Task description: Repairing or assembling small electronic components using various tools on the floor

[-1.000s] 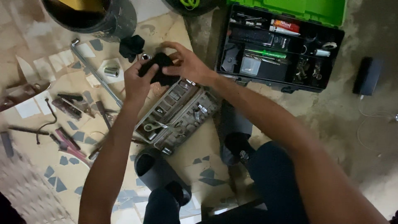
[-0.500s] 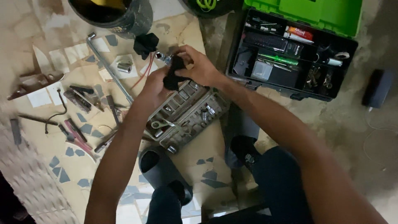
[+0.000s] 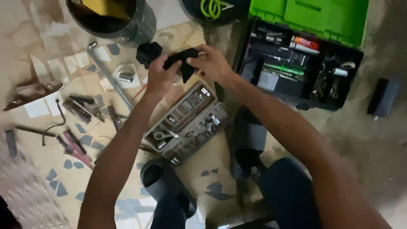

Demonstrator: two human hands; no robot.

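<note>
Both of my hands hold one black cloth (image 3: 183, 59) above the floor. My left hand (image 3: 159, 76) grips its left end. My right hand (image 3: 212, 63) closes over its right end, and a small metal piece shows at my right fingers. Just below them an open socket set case (image 3: 186, 123) lies on the floor with several sockets in its rows. Another black cloth lump (image 3: 148, 53) lies just left of my hands.
An open green and black toolbox (image 3: 305, 55) sits at the right. A dark bucket (image 3: 112, 19) stands at the top left. A long metal bar (image 3: 108, 76), a loose socket (image 3: 126, 76) and several hand tools (image 3: 76, 110) lie at the left. My black boots (image 3: 169, 186) are below.
My hands have stayed together on the black cloth, working it between the fingers. The view has shifted, so the floor things sit lower and to the right in the frame.
</note>
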